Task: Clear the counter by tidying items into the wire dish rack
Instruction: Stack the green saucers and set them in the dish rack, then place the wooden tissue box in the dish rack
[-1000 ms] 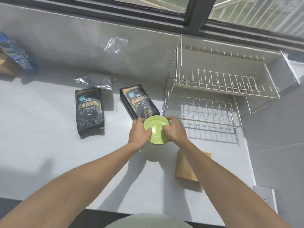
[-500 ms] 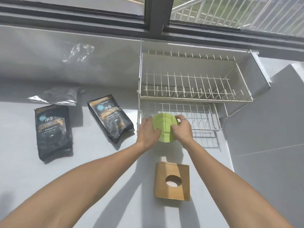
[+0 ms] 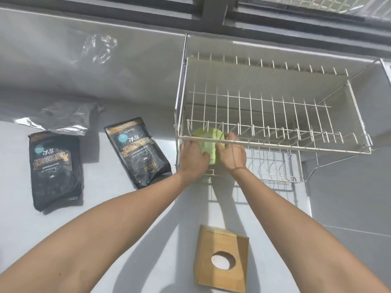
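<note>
One item is in transit: a green plate (image 3: pixel 208 142), clasped edgewise between the left hand (image 3: pixel 195 158) and right hand (image 3: pixel 232 156) at the wire dish rack's (image 3: pixel 275 142) front left corner, not yet seated. Two coffee bags (image 3: pixel 138 151) and a wooden holder (image 3: pixel 222 259) remain on the counter (image 3: pixel 127 208).

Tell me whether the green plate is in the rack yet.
Partly in: green plate stands on edge at the rack's front-left corner, both hands holding it.
</note>
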